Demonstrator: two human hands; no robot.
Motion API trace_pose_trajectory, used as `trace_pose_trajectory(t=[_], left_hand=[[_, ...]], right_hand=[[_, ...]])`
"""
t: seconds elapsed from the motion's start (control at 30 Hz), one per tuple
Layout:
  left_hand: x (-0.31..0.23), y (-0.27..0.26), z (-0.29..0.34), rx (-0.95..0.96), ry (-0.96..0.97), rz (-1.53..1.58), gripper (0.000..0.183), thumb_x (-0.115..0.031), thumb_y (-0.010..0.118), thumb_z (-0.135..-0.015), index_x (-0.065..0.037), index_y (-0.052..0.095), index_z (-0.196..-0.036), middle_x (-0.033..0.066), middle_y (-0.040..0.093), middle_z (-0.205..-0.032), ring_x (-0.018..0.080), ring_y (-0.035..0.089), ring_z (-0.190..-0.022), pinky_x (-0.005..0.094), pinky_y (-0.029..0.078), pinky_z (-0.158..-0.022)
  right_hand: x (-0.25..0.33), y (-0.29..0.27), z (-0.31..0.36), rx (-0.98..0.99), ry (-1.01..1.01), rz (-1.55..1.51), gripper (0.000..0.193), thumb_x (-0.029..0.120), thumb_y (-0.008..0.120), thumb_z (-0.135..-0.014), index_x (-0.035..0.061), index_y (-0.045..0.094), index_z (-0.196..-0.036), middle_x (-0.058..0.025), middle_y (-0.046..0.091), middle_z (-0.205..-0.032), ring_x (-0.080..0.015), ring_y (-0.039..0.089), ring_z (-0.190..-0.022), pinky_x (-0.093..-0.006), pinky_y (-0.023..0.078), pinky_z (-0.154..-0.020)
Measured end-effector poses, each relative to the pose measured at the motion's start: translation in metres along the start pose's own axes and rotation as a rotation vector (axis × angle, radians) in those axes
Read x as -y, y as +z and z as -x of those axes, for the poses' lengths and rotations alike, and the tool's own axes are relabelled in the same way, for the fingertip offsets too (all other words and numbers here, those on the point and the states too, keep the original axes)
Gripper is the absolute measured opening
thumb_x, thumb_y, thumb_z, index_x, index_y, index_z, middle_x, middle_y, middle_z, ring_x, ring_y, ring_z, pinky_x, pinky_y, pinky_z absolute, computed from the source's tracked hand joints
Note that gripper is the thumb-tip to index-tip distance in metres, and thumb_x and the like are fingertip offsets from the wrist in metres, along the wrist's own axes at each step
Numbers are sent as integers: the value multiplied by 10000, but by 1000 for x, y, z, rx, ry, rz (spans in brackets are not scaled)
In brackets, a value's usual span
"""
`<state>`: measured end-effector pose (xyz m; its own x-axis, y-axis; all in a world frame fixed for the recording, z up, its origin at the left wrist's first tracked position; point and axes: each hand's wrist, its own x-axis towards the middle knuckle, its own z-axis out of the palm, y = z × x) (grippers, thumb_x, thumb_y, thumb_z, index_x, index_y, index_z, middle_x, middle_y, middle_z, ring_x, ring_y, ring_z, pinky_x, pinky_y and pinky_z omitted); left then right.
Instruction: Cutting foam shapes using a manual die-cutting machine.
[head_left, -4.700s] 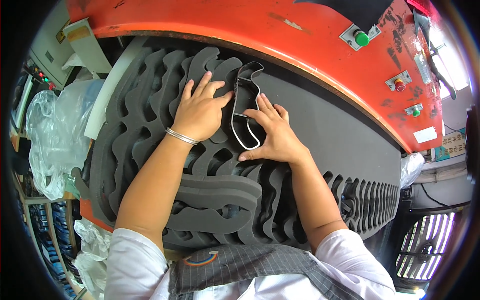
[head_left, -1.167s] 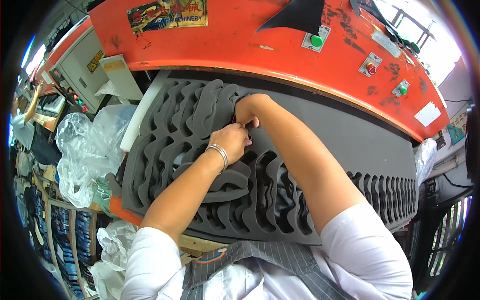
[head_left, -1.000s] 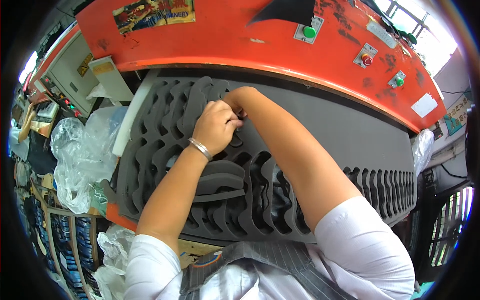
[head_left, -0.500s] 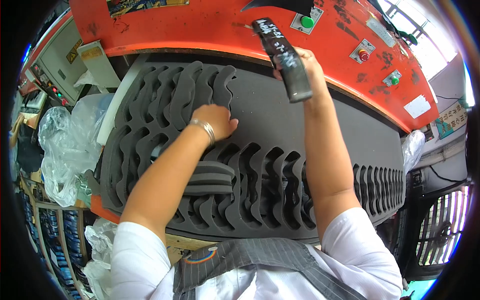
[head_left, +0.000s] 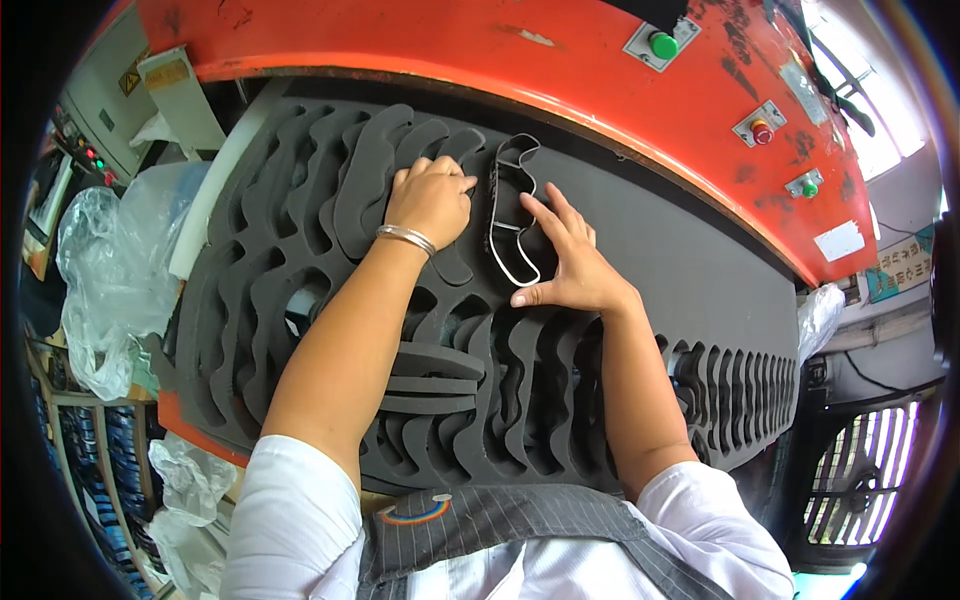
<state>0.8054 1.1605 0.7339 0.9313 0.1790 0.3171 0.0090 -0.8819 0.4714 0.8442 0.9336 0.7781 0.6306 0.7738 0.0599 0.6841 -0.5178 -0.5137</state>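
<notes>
Fingers (head_left: pixel 556 212) of the right hand (head_left: pixel 567 268) are spread flat beside a metal cutting die (head_left: pixel 513 210), which is laid on the grey foam sheet (head_left: pixel 660 250). Left hand (head_left: pixel 432 200) is pressed, fingers together, on the foam at the die's other side.

cutting die (head_left: pixel 512 210) on foam sheet (head_left: pixel 650 260), between hands

The scene is lit brightly and evenly by daylight. Strong glare is seen at a window (head_left: pixel 860 110) in the upper right of the frame. Straight edges are bent by the fisheye lens, and the corners are cut off in black. The centre is sharp.
</notes>
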Motion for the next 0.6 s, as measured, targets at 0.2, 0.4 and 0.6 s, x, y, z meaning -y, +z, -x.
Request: trace_pose_trajectory(t=[0.2,0.4,0.6], left_hand=[[10,2,5,-2,95,76,313,-106,532,-837,-173,723,-1075,1,613,-1081,222,533,-1059,376,389,-950],[14,2,6,-12,113,82,320,-87,537,-829,-161,719,-1082,6,607,-1094,230,524,-1071,371,383,-955],[9,5,2,-16,126,77,317,-87,540,-820,-148,718,-1075,8,606,-1091,229,521,-1071,377,379,-950]], right_hand=[[-9,16,-9,-36,-137,88,975,542,868,-498,113,522,-1301,-309,338,-1448,-408,254,-1407,-542,157,-1130],[-1,24,-15,-61,-156,117,913,504,859,-518,92,542,-1268,-325,386,-1407,-412,278,-1395,-565,158,-1120],[-4,17,-14,-38,-161,115,867,456,842,-536,90,543,-1262,-332,391,-1399,-422,282,-1390,-582,160,-1108]])
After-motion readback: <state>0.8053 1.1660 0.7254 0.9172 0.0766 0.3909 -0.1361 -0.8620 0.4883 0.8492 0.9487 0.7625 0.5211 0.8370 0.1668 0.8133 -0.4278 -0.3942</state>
